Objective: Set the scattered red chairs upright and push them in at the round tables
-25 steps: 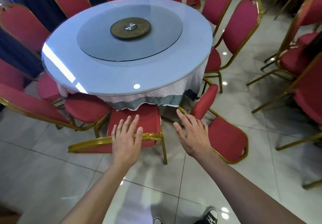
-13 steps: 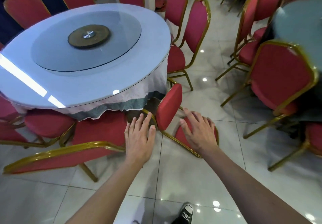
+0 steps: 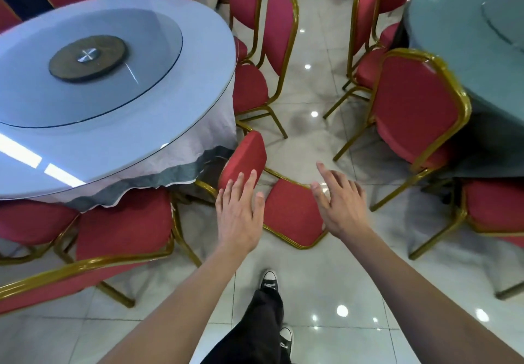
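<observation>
A red chair with a gold frame lies tipped over on the floor; its backrest (image 3: 292, 212) is flat on the tiles and its seat (image 3: 245, 158) stands up beside the round table (image 3: 119, 142). My left hand (image 3: 239, 213) hovers open just below the upturned seat, fingers together. My right hand (image 3: 338, 203) is open over the right edge of the backrest, fingers spread. Neither hand grips the chair. An upright red chair (image 3: 122, 227) stands pushed in at the table's near edge, left of my left hand.
Another upright chair (image 3: 272, 60) stands at the table's right side. A second round table (image 3: 476, 40) with a dark cloth is at the right, with red chairs (image 3: 411, 114) around it. Glossy tiled floor runs between the tables. My foot (image 3: 269, 281) is below.
The view has swung right and closer to the fallen chair. Both hands left the pushed-in chair's back and now hover over the tipped chair.
</observation>
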